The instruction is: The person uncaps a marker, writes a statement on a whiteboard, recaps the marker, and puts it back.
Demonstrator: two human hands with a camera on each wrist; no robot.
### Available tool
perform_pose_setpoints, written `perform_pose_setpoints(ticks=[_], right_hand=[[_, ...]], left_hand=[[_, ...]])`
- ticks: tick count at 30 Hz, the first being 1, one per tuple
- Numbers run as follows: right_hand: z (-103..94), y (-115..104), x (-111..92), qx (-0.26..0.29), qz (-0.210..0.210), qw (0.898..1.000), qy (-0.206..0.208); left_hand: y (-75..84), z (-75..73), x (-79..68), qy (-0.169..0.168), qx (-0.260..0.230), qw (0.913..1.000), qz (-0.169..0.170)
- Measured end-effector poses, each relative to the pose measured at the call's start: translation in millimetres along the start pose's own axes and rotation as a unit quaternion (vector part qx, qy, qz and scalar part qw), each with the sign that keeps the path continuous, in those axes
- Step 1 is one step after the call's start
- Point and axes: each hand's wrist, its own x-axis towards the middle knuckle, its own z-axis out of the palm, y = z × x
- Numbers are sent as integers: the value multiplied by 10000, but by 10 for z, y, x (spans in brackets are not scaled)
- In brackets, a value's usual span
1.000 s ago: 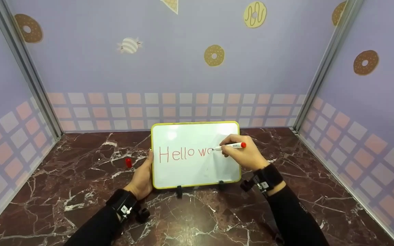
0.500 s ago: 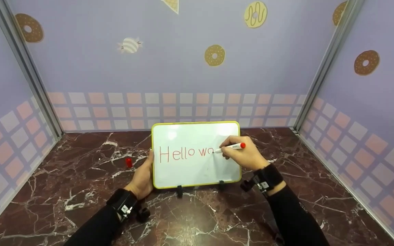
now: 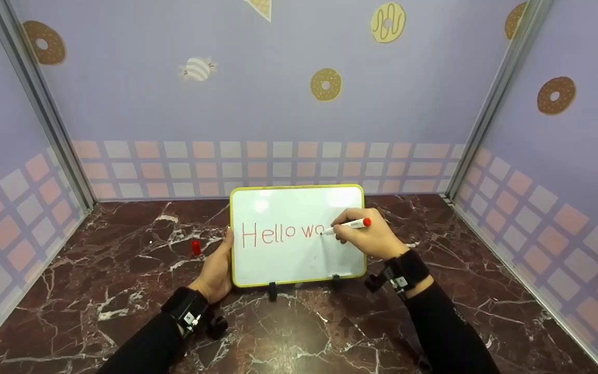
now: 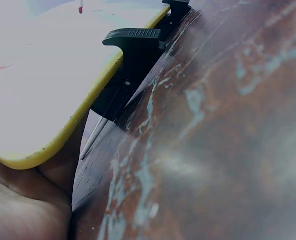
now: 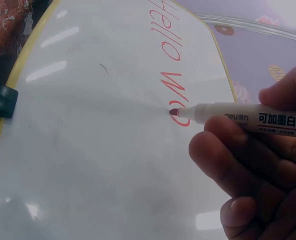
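A whiteboard [image 3: 278,265] with a yellow frame leans back on a black stand [image 3: 272,291]. Red writing across it reads "Hello wo". At its left edge my left hand [image 3: 215,275] grips the board, thumb along the frame; the other fingers are mostly hidden behind it. My right hand [image 3: 374,234] pinches a white marker [image 3: 353,225] with a red end. In the right wrist view, the red tip of the marker [image 5: 227,114] is at the "o", on or very close to the board surface.
A red marker cap [image 3: 195,248] stands on the dark marbled table [image 3: 122,291], left of the board. Black stand hooks [image 4: 133,37] hold the board's lower edge. Patterned walls [image 3: 278,119] enclose the back and both sides.
The marker tip has shifted slightly down and left around the "o", and my right hand has moved a little with it. My left hand and the board stay put.
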Motion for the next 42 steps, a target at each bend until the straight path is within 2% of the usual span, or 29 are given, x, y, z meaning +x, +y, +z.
perform_pose_setpoints(ticks=[21, 29, 42], right_hand=[[18, -10, 11, 44, -30, 9999, -119], [-23, 3, -8, 1033, 210, 9943, 150], [-79, 13, -5, 847, 8, 9960, 297]], left_hand=[[0, 5, 10, 103, -1, 9999, 60], [3, 8, 12, 52, -9, 10000, 48], [10, 13, 9, 68, 22, 10000, 32]])
